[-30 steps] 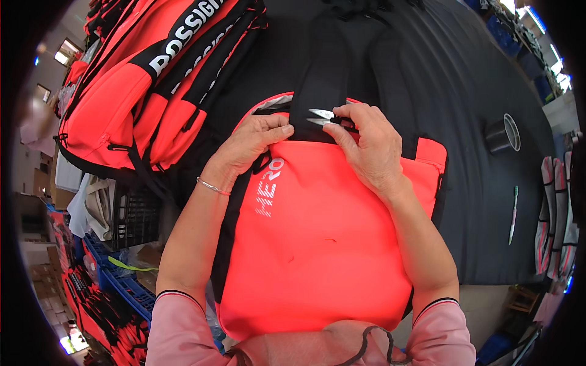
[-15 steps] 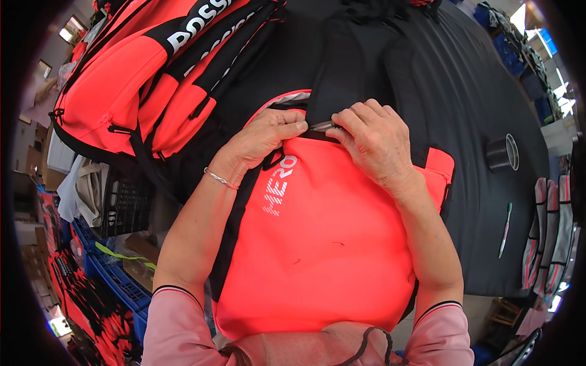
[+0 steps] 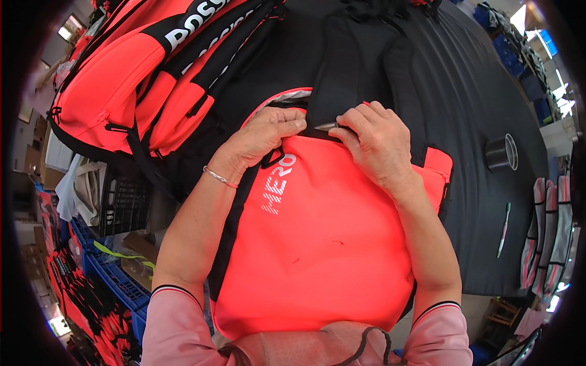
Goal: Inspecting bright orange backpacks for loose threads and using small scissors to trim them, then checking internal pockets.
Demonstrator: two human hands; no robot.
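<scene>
A coral-red and black backpack (image 3: pixel 323 244) lies in front of me, its black shoulder straps (image 3: pixel 336 67) stretching toward the far side. My left hand (image 3: pixel 259 135) is closed in a pinch on the black upper edge of the backpack, thumb and forefinger together. Wrapped in the fingers of my right hand (image 3: pixel 379 145) is a small pointed metal tool that looks like thread snips (image 3: pixel 328 127). Its tip points left toward my left thumb, just short of it, over the black fabric. Most of the tool is hidden in my palm. Two short dark threads lie on the red panel.
More red and black bags (image 3: pixel 116 91) are stacked at the far left. A dark metal cup (image 3: pixel 500 152) and a toothbrush-like item (image 3: pixel 504 230) are on the black-covered table (image 3: pixel 482 195) at right. Grey strips (image 3: pixel 549 235) lie beyond. Crates (image 3: pixel 125 198) stand at lower left.
The snips' tip has drawn back slightly to the right from my left thumb, and its blades look closer together. My left hand keeps its pinch.
</scene>
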